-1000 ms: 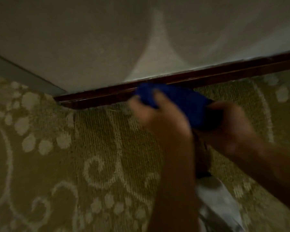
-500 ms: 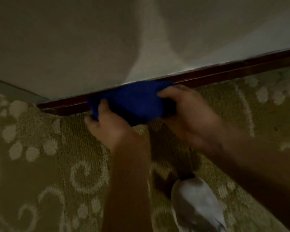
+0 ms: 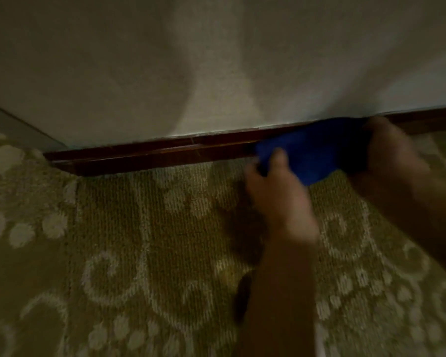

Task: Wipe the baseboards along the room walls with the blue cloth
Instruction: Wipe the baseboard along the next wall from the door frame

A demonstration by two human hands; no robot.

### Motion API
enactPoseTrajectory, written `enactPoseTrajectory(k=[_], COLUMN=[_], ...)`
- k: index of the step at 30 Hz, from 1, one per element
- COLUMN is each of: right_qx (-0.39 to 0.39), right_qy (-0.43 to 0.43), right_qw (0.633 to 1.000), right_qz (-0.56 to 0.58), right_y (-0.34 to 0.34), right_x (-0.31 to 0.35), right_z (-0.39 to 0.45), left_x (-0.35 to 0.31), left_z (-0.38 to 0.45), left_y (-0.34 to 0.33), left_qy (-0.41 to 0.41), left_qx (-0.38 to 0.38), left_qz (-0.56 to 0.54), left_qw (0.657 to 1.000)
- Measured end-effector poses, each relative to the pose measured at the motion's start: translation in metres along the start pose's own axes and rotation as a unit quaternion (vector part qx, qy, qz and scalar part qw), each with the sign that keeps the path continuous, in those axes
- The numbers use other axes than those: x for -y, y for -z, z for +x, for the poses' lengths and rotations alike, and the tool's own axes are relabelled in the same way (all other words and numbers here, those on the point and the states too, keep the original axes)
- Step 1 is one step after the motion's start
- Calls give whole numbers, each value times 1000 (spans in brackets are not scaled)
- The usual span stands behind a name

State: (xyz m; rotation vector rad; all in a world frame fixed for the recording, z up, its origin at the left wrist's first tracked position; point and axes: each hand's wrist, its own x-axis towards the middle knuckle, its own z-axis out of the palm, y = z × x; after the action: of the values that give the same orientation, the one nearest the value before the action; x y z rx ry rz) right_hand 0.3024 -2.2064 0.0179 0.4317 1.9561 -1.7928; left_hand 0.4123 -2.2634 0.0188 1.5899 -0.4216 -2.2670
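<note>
Gripping a bunched blue cloth [image 3: 312, 153] at either end, left hand [image 3: 278, 194] and right hand [image 3: 392, 153] press it against the dark red-brown wooden baseboard [image 3: 150, 155]. Patterned olive carpet [image 3: 139, 240] lies below.

Two hands, left hand [image 3: 276, 191] and right hand [image 3: 392, 150], one blue cloth [image 3: 312, 150], one baseboard [image 3: 152, 155], one carpet [image 3: 139, 253]

- We see a deep, saturated blue cloth [image 3: 312, 153], one plain colour with no print, darker where it folds.
- The baseboard [image 3: 150, 157] is dark reddish brown and glossy, with a thin lighter streak along its length.
- Above it our wall [image 3: 216, 60] is plain off-white to beige, mottled by grey shadow.
- The carpet [image 3: 139, 240] is olive-gold, ribbed, patterned with pale cream scrolls, rings and clusters of dots.
</note>
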Motion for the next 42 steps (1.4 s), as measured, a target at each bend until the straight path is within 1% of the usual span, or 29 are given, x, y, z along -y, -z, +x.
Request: enactPoseTrajectory(k=[1,2,3,4,5,7,8,9,10,11,12,13,14,15,16,18,19,20,21,23,24,26,29,31,33,35,38,40,42], right_qx=[14,35,71,110,135,122,109,81,51,38,39,47,58,81,126,212,241,271,304,333,336,312,271,241,240,238,249,255,247], right_qy=[14,8,-9,-23,-46,-20,-2,12,14,3,-6,-14,-22,-23,-57,-167,-216,-259,-292,-327,-336,-343,-345,-334,-324,-317,-329,-339,-336], right_qw=[999,999,997,994,990,991,993,996,998,999,999,998,997,995,988,959,942,921,902,883,878,881,885,896,898,900,894,890,896], right_qz=[-26,-33,-24,-16,-12,-41,-48,-46,-39,-25,-1,24,40,51,74,86,88,100,90,59,52,88,159,166,177,180,174,165,150], right_y=[-19,-34,-45,-54,-61,-60,-50,-33,-15,0,13,22,22,17,1,-40,-56,-71,-86,-113,-125,-143,-151,-147,-141,-139,-137,-140,-142], right_x=[-7,-15,-22,-29,-33,-29,-24,-16,-9,-2,2,1,-2,-3,-6,-18,-30,-42,-53,-76,-84,-88,-78,-69,-64,-62,-67,-75,-81], right_z=[-18,-32,-42,-50,-54,-54,-49,-39,-27,-18,-9,1,3,-9,-30,-76,-97,-116,-136,-158,-166,-172,-162,-151,-143,-143,-151,-155,-155], left_x=[-8,-16,-23,-30,-31,-30,-27,-23,-17,-13,-9,-10,-18,-23,-31,-55,-70,-85,-101,-129,-140,-161,-171,-165,-158,-153,-156,-158,-154], left_z=[6,13,22,26,29,25,14,5,-2,-7,-15,-20,-24,-19,-18,-19,-21,-22,-21,-16,-13,-4,13,20,21,20,24,28,34], left_y=[15,28,42,53,62,70,66,59,50,42,34,28,28,34,45,89,117,142,163,195,203,200,166,140,127,127,138,143,144], left_qy=[-15,-23,-23,-28,-29,-51,-41,-10,28,51,61,50,24,2,-14,-90,-140,-173,-190,-207,-215,-226,-246,-253,-262,-260,-246,-251,-271], left_qx=[-52,-98,-132,-150,-139,-71,-28,19,63,99,119,124,117,86,54,-23,-58,-85,-112,-168,-182,-174,-158,-189,-206,-191,-170,-189,-220], left_qz=[-19,-45,-63,-64,-67,-78,-80,-66,-27,-6,14,32,26,13,3,-41,-45,-36,-38,-58,-60,-50,-23,-17,-37,-48,-28,-9,-12], left_qw=[998,994,989,986,988,993,996,998,997,994,991,990,993,996,998,995,987,981,975,962,958,957,956,949,942,946,954,949,937])
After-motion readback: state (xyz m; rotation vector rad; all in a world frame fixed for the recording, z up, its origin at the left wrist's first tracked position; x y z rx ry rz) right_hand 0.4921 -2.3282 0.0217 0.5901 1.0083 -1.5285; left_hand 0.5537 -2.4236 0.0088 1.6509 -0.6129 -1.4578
